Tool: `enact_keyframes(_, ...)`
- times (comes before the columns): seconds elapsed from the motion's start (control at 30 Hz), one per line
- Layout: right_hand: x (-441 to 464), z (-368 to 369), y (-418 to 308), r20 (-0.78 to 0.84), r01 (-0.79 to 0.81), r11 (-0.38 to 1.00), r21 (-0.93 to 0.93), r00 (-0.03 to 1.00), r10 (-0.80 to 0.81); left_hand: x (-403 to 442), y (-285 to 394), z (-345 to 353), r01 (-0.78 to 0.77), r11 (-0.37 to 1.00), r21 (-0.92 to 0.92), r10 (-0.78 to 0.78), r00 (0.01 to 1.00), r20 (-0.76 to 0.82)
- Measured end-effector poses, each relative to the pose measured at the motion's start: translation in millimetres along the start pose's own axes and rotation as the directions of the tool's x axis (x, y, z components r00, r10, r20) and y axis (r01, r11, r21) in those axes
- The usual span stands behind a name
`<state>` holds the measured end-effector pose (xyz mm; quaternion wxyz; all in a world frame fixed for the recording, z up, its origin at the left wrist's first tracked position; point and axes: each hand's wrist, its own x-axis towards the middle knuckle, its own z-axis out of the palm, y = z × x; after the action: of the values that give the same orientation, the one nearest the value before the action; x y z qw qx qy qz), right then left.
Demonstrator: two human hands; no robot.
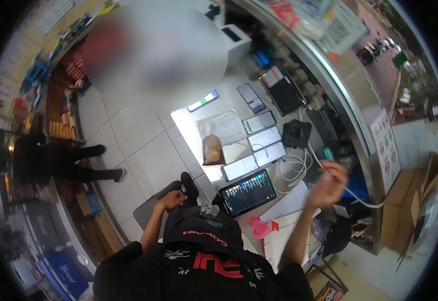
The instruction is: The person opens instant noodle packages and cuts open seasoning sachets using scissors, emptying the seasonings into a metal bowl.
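My right hand [328, 185] is raised over the right side of the counter, its fingers closed around a white cable [362, 201] that runs on toward a cardboard box. More of this cabling lies in loose loops [293, 168] on the counter. Down by my lap, my left hand [172, 200] has its fingers curled in, with nothing visible in them. A tablet [247, 193] with a lit screen of icons sits in front of me. Beyond it lie several phones [265, 138] with bright screens and a clear bag of brown food [212, 150].
A pink object [260, 228] and papers [285, 203] lie near my right forearm. At the right stands an open cardboard box [404, 205]. Another person [53, 165] in dark clothes stands at the left by shelves. A blurred patch covers the far middle.
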<state>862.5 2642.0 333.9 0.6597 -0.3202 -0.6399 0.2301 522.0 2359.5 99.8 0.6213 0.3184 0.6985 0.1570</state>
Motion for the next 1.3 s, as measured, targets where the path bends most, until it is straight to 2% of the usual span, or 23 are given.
enact_keyframes(0.03,-23,42,-3,0.086,-0.154,0.970,0.190,0.986,0.140,-10,-7,-5,0.004,1.000,-0.023,-0.005,1.000,-0.012)
enact_keyframes(0.07,-48,84,-8,0.190,-0.160,0.974,0.162,0.973,0.129,-22,-14,-11,0.008,0.999,-0.039,-0.009,1.000,-0.028)
enact_keyframes(0.1,-68,116,-17,0.462,-0.264,0.964,-0.017,0.853,0.242,-29,-24,-17,0.010,0.999,-0.052,-0.012,0.999,-0.039)
enact_keyframes(0.17,-122,186,-19,0.797,-0.620,0.773,-0.132,0.397,0.455,-27,-86,-16,-0.037,0.984,-0.175,0.018,0.993,-0.113)
enact_keyframes(0.2,-124,215,-31,0.881,-0.279,0.946,-0.162,0.391,0.266,-27,-111,-22,-0.090,0.957,-0.277,0.037,0.981,-0.190)
enact_keyframes(0.23,-143,234,-27,0.886,-0.278,0.947,-0.163,0.381,0.265,-35,-118,-34,-0.088,0.954,-0.287,0.033,0.981,-0.191)
enact_keyframes(0.33,-225,276,42,0.640,-0.078,0.922,-0.379,0.698,0.322,-47,-136,-73,0.001,0.946,-0.323,-0.074,0.974,-0.213)
enact_keyframes(0.4,-240,278,77,0.521,-0.044,0.782,-0.622,0.722,0.455,-49,-175,-106,-0.077,0.914,-0.399,-0.066,0.941,-0.332)
enact_keyframes(0.43,-248,283,95,0.521,-0.031,0.776,-0.630,0.725,0.451,-42,-210,-121,-0.202,0.880,-0.430,0.011,0.914,-0.406)
enact_keyframes(0.47,-257,280,109,0.320,-0.144,0.561,-0.815,0.695,0.644,-35,-239,-133,-0.317,0.835,-0.450,0.082,0.880,-0.467)
enact_keyframes(0.5,-260,276,116,0.062,-0.253,0.287,-0.924,0.640,0.766,-46,-235,-155,-0.238,0.882,-0.407,0.006,0.869,-0.495)
enact_keyframes(0.57,-254,278,112,0.075,-0.199,0.251,-0.947,0.623,0.778,-76,-216,-204,-0.151,0.931,-0.332,-0.033,0.871,-0.490)
enact_keyframes(0.63,-258,283,118,0.090,-0.155,0.226,-0.962,0.602,0.794,-84,-217,-240,-0.101,0.940,-0.326,-0.119,0.798,-0.590)
enact_keyframes(0.7,-263,282,130,0.073,-0.175,0.160,-0.972,0.422,0.904,-80,-227,-268,-0.165,0.908,-0.384,-0.108,0.795,-0.597)
enact_keyframes(0.77,-269,275,140,0.048,-0.235,0.166,-0.958,0.437,0.898,-70,-236,-285,-0.155,0.914,-0.375,-0.098,0.813,-0.574)
enact_keyframes(0.87,-284,261,154,0.023,-0.376,0.307,-0.874,0.599,0.800,-42,-280,-297,-0.270,0.935,-0.232,0.054,0.751,-0.658)
enact_keyframes(0.9,-291,257,160,-0.035,-0.422,0.281,-0.862,0.602,0.797,-35,-279,-296,-0.292,0.928,-0.231,0.072,0.750,-0.658)
enact_keyframes(0.97,-306,243,170,-0.001,-0.542,0.494,-0.680,0.675,0.738,-40,-237,-295,-0.146,0.934,-0.327,-0.047,0.856,-0.515)
enact_keyframes(1.03,-308,238,160,-0.063,-0.616,0.567,-0.547,0.706,0.705,-23,-225,-284,-0.146,0.943,-0.299,0.004,0.903,-0.430)
enact_keyframes(1.1,-303,243,143,-0.083,-0.630,0.431,-0.645,0.619,0.781,-10,-200,-275,-0.101,0.973,-0.207,0.033,0.951,-0.308)
enact_keyframes(1.17,-301,235,145,-0.024,-0.639,0.555,-0.532,0.667,0.745,1,-160,-267,-0.109,0.985,-0.136,0.076,0.970,-0.229)
enact_keyframes(1.23,-272,246,113,-0.142,-0.808,0.382,-0.449,0.487,0.862,18,-124,-262,-0.147,0.988,-0.039,0.139,0.978,-0.158)
enact_keyframes(1.3,-288,248,132,-0.026,-0.584,0.370,-0.722,0.558,0.829,29,-90,-256,-0.183,0.982,0.048,0.187,0.978,-0.097)
